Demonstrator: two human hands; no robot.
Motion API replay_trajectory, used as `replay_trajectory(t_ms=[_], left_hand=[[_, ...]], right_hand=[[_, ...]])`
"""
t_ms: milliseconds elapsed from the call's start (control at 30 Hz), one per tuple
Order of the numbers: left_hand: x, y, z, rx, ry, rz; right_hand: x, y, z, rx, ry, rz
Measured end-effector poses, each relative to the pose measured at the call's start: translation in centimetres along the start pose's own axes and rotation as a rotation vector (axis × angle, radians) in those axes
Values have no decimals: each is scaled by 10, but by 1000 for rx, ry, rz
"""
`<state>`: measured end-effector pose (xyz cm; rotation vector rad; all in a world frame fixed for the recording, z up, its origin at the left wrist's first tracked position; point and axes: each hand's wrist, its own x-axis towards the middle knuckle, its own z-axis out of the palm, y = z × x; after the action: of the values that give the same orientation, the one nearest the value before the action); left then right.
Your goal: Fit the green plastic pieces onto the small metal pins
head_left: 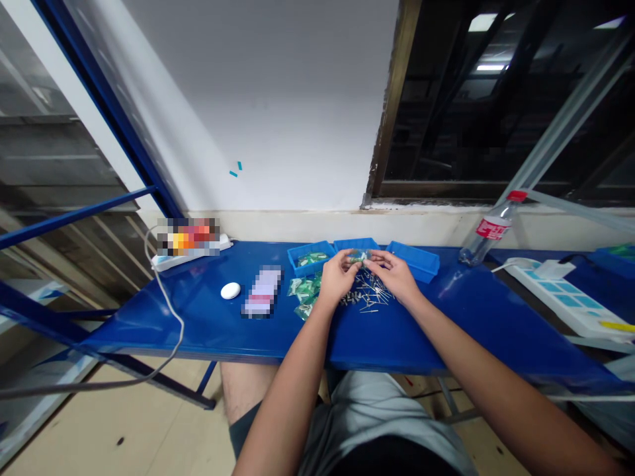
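Observation:
My left hand and my right hand meet above the table, fingers closed in a pinch on a small clear plastic bag. The bag has greenish and whitish parts, and its contents are too small to make out. Below and between the hands lies a pile of loose thin metal pins, which look like pop rivets. Filled small green-and-clear bags lie beside my left hand. Behind the hands stand a left blue bin with similar bags in it, a middle blue bin and a right blue bin.
On the blue table lie a white round case and a blurred phone-like object. A plastic bottle with a red cap leans at the right back. Power strips sit at both ends. A cable hangs over the left side.

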<state>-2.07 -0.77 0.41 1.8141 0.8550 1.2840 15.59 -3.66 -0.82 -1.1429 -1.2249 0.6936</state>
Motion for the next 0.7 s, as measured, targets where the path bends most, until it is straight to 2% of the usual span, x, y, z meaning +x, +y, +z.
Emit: replay_trajectory(t_ms=[133,267,367,467,567,700], left_hand=[[1,0,0,-24,-4,-9],[2,-1,1,29,55,8],[1,-2,4,68,-53,48],[-1,-2,4,135,-126,87],[-1,-2,2,182,-74,83],[0,-1,-2,125,4,33]], right_hand=[[-1,2,0,54,-78,23],[1,5,-2,102,34,44],[1,4,-3,118,56,44],[-1,0,-2,113,-28,62],[-3,-5,1,97,-86,49],[-2,-7,1,109,-6,44]])
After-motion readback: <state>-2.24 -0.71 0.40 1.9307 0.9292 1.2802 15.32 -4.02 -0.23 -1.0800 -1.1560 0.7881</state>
